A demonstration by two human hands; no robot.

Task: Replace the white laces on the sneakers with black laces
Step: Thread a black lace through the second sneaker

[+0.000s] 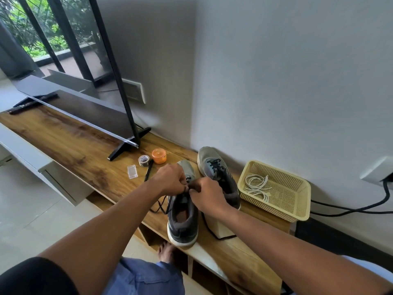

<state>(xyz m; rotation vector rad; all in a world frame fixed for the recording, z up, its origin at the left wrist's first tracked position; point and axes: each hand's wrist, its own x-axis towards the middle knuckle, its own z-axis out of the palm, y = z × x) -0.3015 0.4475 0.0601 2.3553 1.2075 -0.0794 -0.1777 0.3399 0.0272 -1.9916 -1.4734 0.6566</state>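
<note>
Two grey sneakers stand on a wooden bench. The near sneaker (pixel 182 222) points away from me, heel toward me. My left hand (pixel 170 178) and my right hand (pixel 207 194) meet over its eyelets, each pinching the black lace (pixel 210 228). The lace's loose ends trail off both sides of the shoe. Behind it, the far sneaker (pixel 217 173) is fully strung with black lace. The white laces (pixel 256 184) lie coiled in a cream plastic basket (pixel 297 201) at the right.
A TV (pixel 85 107) on black feet stands to the left on the bench (pixel 70 141). Near it lie an orange round tub (pixel 159 156), a tape roll (pixel 144 160), a clear small box (pixel 132 172) and a black pen (pixel 148 170). Black cables (pixel 350 207) run along the wall at right.
</note>
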